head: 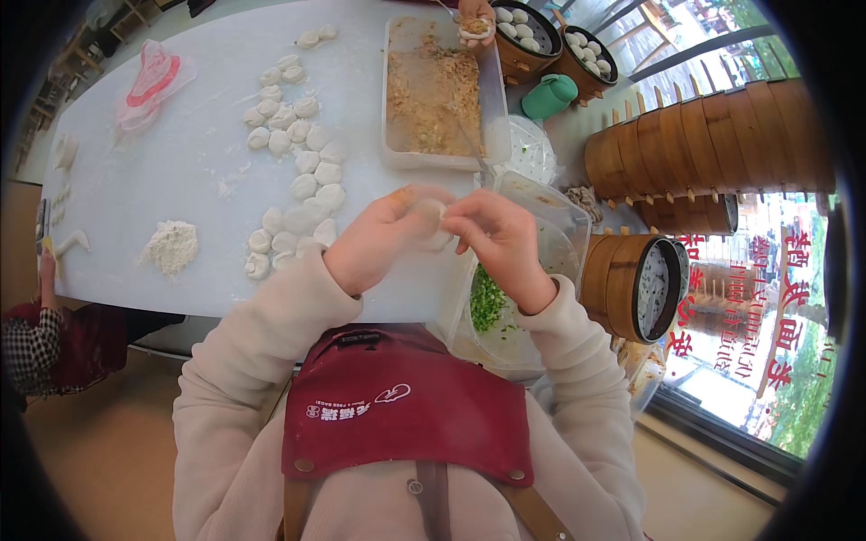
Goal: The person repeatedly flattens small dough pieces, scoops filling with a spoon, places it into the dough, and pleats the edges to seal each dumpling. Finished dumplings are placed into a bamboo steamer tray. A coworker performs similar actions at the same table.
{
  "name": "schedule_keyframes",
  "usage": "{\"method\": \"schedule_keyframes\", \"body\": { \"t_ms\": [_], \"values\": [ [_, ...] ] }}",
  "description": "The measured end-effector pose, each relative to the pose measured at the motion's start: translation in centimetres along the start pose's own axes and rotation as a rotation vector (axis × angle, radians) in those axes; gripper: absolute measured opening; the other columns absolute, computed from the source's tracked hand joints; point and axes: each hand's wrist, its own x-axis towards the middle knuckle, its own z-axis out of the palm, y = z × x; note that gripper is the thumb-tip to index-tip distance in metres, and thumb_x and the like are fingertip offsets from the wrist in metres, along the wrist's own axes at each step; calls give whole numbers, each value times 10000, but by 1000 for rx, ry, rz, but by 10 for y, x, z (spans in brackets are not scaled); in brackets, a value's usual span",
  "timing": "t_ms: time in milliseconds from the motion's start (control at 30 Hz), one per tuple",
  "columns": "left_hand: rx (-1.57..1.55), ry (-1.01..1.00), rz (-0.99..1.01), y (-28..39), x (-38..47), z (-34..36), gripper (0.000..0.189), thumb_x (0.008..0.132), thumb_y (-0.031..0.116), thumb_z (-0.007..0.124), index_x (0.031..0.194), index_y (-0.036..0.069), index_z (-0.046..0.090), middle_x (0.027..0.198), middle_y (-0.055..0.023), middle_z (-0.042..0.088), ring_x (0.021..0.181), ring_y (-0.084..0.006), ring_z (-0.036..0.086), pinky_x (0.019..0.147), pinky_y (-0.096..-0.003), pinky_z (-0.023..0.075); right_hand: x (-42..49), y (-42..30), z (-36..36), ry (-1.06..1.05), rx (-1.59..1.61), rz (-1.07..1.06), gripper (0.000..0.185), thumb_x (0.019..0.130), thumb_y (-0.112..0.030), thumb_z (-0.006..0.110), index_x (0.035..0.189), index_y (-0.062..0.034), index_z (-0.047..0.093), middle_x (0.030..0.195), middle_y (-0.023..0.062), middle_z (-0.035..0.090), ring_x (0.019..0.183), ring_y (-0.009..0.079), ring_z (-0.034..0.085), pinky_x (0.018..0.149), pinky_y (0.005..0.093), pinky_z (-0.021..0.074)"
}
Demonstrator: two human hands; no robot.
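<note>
My left hand [385, 233] holds a round piece of white dough [433, 226], blurred by motion. The fingertips of my right hand [497, 237] pinch the dough's right edge. Whether it has filling inside cannot be told. Left of my hands, many floured dough pieces [307, 162] lie in a winding row on the white table [223, 81]. Beyond my hands stands a clear plastic tub of brownish filling [433, 101]. A clear container with chopped green onion [488, 297] sits below my right hand.
Bamboo steamers [612, 284] stand at the right, beside a tall stack [703, 142]. A green jug [549, 97] stands near steamers of buns [590, 54]. A flour heap [170, 249] and a plastic bag [150, 84] lie left. One co-worker's hand [476, 24] holds filled dough; another person's arm [49, 277] is far left.
</note>
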Motion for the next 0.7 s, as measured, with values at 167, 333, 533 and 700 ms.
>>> {"method": "schedule_keyframes", "body": {
  "t_ms": [167,333,533,700],
  "values": [
    [188,47,15,-3,-2,4,282,913,149,485,1155,23,557,1021,-33,587,953,-88,527,832,-251,437,-7,-4,3,67,111,22,61,813,17,650,874,23,657,814,66,620,618,108,589,525,237,475],
    [228,107,134,-1,-3,5,274,910,153,500,1145,24,555,1031,-38,587,949,-93,537,826,-255,445,-2,-1,3,54,80,-27,52,807,21,655,857,21,667,815,66,626,625,106,594,529,232,479],
    [-117,102,13,-8,-3,14,257,921,160,499,1133,27,556,1025,-34,584,963,-105,541,845,-269,458,-7,-2,4,47,-6,-12,42,798,22,659,839,24,668,822,59,632,625,113,600,536,229,492],
    [65,107,82,-11,-4,13,256,923,164,509,1139,35,555,1026,-34,574,975,-112,539,844,-268,465,-9,-3,6,110,57,10,64,794,23,663,858,20,673,815,60,629,624,118,599,530,228,490]
  ]
}}
